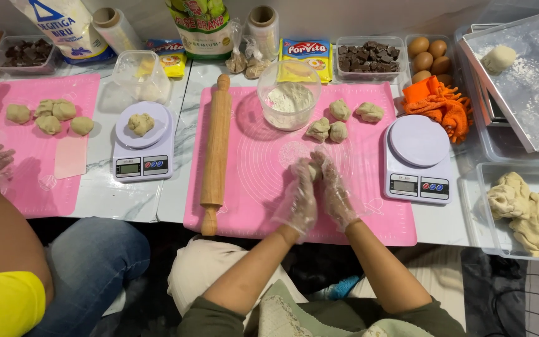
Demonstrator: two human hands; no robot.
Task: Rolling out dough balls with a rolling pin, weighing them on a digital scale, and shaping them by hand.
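- Left hand (299,196): at frame centre, in a clear disposable glove, palm turned inward, fingers pointing up-frame.
- Right hand (334,190): gloved likewise, pressed against the left, fingers curled.
- Both forearms: bare, rising from the lower edge of the frame and converging at the wrists.

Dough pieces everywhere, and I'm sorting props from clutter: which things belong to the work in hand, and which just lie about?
In use:
left hand
right hand
dough ball pressed between both gloved palms
pink silicone mat
four shaped dough pieces
flour bowl

Lying about:
rolling pin
empty kitchen scale
orange cloth
eggs
chocolate chunks
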